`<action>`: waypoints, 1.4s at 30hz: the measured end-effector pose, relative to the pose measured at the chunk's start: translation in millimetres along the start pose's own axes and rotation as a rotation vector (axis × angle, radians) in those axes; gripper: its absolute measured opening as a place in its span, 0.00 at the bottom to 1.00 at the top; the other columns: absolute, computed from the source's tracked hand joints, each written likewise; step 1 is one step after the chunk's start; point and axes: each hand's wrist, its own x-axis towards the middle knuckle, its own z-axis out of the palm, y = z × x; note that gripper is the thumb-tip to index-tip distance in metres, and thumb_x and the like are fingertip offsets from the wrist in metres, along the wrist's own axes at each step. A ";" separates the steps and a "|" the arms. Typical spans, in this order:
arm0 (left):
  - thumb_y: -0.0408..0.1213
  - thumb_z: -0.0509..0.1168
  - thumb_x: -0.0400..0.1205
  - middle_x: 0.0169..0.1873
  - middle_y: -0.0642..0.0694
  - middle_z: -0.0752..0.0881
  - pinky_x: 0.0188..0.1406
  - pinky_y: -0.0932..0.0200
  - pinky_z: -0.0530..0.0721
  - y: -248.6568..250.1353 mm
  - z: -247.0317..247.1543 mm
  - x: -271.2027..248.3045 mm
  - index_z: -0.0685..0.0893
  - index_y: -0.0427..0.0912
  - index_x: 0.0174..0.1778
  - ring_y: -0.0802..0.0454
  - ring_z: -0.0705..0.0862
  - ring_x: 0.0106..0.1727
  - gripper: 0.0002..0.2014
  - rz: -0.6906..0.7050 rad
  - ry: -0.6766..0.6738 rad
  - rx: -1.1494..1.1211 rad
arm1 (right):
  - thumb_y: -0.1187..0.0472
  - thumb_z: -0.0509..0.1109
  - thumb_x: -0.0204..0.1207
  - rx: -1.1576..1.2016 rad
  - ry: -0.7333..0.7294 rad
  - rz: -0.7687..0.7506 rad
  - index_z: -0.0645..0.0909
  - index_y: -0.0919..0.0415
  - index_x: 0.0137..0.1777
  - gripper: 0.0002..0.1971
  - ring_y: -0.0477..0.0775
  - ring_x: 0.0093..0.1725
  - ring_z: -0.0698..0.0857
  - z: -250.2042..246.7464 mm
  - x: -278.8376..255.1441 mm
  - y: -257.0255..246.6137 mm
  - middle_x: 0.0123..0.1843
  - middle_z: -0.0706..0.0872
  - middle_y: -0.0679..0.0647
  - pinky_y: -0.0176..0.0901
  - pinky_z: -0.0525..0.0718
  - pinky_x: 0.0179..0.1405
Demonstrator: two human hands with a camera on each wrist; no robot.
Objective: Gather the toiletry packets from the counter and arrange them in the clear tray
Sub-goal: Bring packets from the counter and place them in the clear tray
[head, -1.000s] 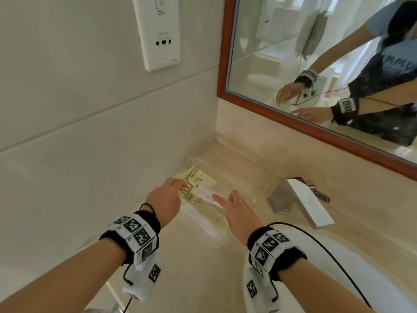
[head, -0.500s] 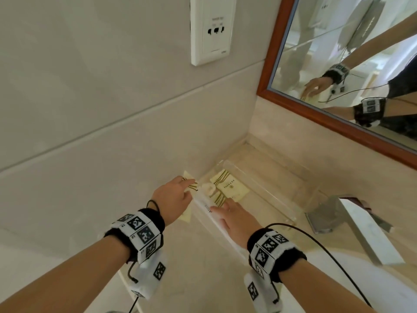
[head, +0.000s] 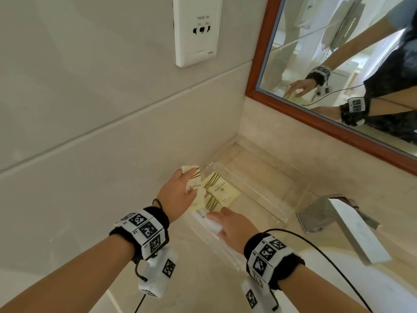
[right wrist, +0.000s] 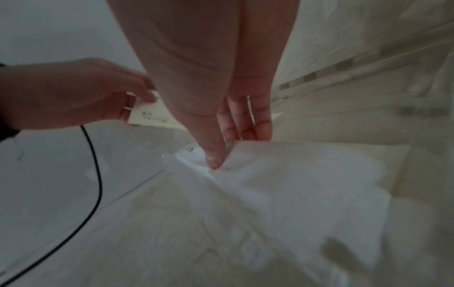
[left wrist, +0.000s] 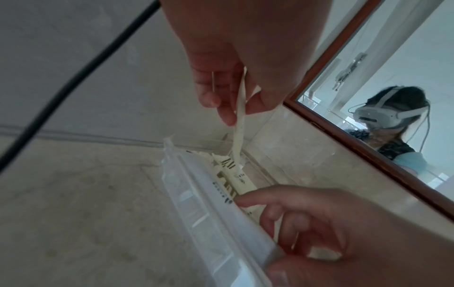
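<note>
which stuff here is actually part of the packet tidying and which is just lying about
Part of the job:
- yellow packet, pinched in the left hand
- yellow packets in the tray
- white packet under the right hand
- clear tray

Just there:
- faucet
- wall socket
- mirror
</note>
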 end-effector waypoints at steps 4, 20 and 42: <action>0.32 0.63 0.81 0.61 0.40 0.76 0.55 0.54 0.82 4.9 12.6 12.0 0.66 0.43 0.78 0.49 0.79 0.40 0.27 0.026 -0.027 -0.025 | 0.61 0.60 0.83 -0.013 0.041 -0.012 0.65 0.49 0.78 0.23 0.59 0.58 0.84 1.6 -6.8 3.5 0.66 0.77 0.55 0.47 0.82 0.55; 0.29 0.66 0.76 0.66 0.41 0.70 0.63 0.53 0.80 23.9 42.6 32.3 0.80 0.41 0.56 0.44 0.75 0.64 0.13 0.018 0.103 0.114 | 0.58 0.59 0.84 0.010 -0.015 0.082 0.74 0.56 0.72 0.18 0.60 0.58 0.83 -8.9 -33.4 36.8 0.65 0.77 0.55 0.49 0.81 0.56; 0.31 0.62 0.80 0.79 0.47 0.66 0.77 0.49 0.65 30.1 64.1 51.5 0.69 0.49 0.74 0.48 0.62 0.80 0.25 0.158 -0.183 0.487 | 0.57 0.59 0.84 0.012 -0.072 0.022 0.68 0.55 0.77 0.21 0.63 0.58 0.82 1.1 -43.1 28.0 0.68 0.75 0.57 0.53 0.81 0.57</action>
